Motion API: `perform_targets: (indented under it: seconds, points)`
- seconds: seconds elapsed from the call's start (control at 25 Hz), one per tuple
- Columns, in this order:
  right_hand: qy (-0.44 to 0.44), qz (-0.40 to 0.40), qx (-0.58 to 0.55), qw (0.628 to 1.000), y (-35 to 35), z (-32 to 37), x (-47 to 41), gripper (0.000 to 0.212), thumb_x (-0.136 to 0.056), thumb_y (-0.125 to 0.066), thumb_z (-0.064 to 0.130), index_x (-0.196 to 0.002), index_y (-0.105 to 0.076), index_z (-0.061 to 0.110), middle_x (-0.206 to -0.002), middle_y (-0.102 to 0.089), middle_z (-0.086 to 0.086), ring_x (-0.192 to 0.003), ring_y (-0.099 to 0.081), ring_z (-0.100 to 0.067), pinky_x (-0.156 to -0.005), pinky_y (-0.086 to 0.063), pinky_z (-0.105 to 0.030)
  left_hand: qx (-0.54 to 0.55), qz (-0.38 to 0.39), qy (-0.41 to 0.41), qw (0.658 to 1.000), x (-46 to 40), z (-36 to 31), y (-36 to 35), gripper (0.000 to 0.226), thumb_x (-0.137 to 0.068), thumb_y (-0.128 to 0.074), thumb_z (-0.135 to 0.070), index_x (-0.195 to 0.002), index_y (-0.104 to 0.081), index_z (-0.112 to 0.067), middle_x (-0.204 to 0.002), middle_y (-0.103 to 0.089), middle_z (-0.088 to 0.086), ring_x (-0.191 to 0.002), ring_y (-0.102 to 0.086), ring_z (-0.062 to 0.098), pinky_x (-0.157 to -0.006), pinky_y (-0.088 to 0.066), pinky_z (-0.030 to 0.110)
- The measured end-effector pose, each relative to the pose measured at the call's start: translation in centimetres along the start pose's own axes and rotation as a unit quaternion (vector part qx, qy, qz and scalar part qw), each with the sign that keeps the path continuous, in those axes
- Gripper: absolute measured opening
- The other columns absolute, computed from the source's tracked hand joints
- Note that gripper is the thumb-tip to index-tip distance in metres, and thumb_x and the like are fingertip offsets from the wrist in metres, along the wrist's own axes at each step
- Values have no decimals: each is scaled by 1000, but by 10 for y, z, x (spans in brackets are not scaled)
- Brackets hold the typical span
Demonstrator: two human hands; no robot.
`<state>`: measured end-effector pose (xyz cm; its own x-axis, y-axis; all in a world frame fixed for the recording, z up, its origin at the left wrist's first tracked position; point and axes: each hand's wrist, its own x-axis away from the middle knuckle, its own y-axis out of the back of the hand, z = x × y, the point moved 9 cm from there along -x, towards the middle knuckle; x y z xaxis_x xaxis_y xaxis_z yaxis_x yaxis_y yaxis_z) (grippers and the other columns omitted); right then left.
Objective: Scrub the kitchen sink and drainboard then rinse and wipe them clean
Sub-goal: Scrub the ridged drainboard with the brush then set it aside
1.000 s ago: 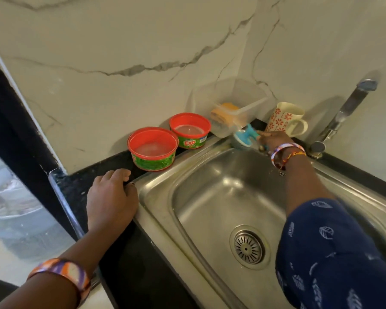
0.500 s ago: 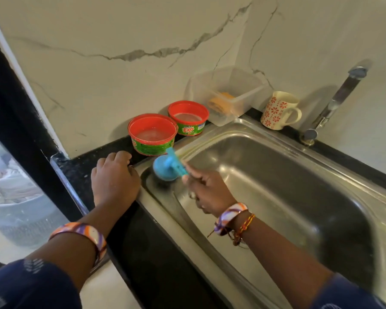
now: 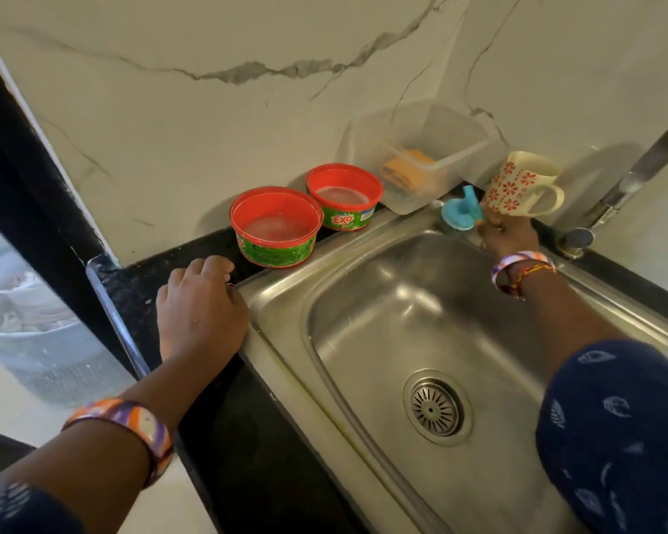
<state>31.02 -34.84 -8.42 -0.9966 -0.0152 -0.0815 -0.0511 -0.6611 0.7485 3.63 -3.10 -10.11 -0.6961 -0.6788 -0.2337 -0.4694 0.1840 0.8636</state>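
The right hand [image 3: 508, 235] grips the blue scrubber [image 3: 459, 213] with curled fingers at the far rim of the sink [image 3: 286, 302], just left of the flowered mug [image 3: 517, 185]; press the scrubber flat and work along the rim without knocking that mug. The left hand [image 3: 201, 306] rests, fingers loosely curled and holding nothing, on the black tabletop [image 3: 139, 287] at the sink's left edge; two red tubs [image 3: 274, 225] and a clear box [image 3: 417, 156] crowd the far edge; the tap [image 3: 633, 175] stands at far right.

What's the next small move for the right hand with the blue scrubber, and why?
Probably sweep the round blue scrubber back along the steel sink's far rim. The right hand grips it at the back corner, right beside the floral mug; the left hand rests on the black counter, bracing.
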Motion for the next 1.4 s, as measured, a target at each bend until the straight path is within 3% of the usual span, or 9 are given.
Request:
perform_targets:
  seconds: [0.08,0.24,0.36,0.48,0.56,0.72,0.96,1.2,1.4]
  points:
    - [-17,-22,-21,999,-7,3,0,35,-95,-50,23,-127,-57,13,-130,-56,-16,-118,-52,-31,-99,-39,-34,-2,-1,0,1000,-1,0,0,35,-89,-50,-11,-123,-55,-13,-124,-58,8,-116,-47,28,-101,-33,40]
    - [-7,37,-174,984,-63,32,74,28,-94,-52,22,-113,-69,11,-73,-64,-3,-59,-53,-3,-62,-41,-23,-3,3,-3,1000,-1,-1,1,36,-88,-50,-10,-124,-55,-13,-123,-58,8,-116,-47,28,-101,-33,41]
    - [87,171,-215,958,-84,76,161,37,-95,-51,15,-132,-52,15,-57,-47,17,-33,-41,7,-43,-31,-8,-2,11,-3,1000,0,-2,2,37,-87,-51,-9,-124,-55,-12,-123,-58,10,-116,-47,30,-102,-32,43]
    - [105,349,-207,908,-97,102,212,39,-96,-50,18,-135,-48,22,-57,-44,9,-30,-35,3,-36,-29,-8,-13,23,0,1000,3,-3,2,37,-87,-52,-10,-125,-54,-11,-124,-57,12,-115,-47,32,-101,-33,45]
    - [111,375,-197,899,-92,104,204,37,-95,-52,18,-132,-51,22,-56,-43,5,-30,-33,2,-35,-28,-9,-15,24,-4,1000,5,-5,4,36,-88,-52,-10,-124,-55,-11,-124,-57,13,-115,-47,33,-101,-34,45]
    - [96,243,-152,953,-66,69,116,36,-93,-55,18,-129,-56,17,-52,-47,5,-36,-37,2,-40,-32,-13,-16,24,-2,1000,5,-4,3,35,-89,-51,-12,-124,-55,-12,-124,-58,12,-116,-48,32,-101,-34,45]
    - [-14,-18,-60,998,-1,0,-2,39,-94,-52,22,-131,-55,11,-117,-62,-13,-102,-57,-27,-90,-43,-34,-24,30,2,999,-1,-4,-1,35,-90,-50,-15,-125,-54,-14,-124,-58,9,-117,-48,29,-101,-34,45]
    - [-80,65,-173,980,-15,10,-25,37,-88,-60,14,-124,-60,6,-96,-60,-9,-63,-49,-16,-66,-44,-30,-20,33,4,999,-2,-4,-1,36,-91,-50,-16,-126,-53,-15,-124,-57,9,-117,-48,28,-102,-34,43]
    - [-49,4,-75,996,-8,16,-32,40,-92,-51,19,-129,-54,5,-124,-59,-16,-99,-57,-29,-87,-45,-34,-13,30,4,999,-2,-3,0,37,-91,-49,-17,-128,-51,-16,-125,-57,7,-117,-47,26,-101,-34,41]
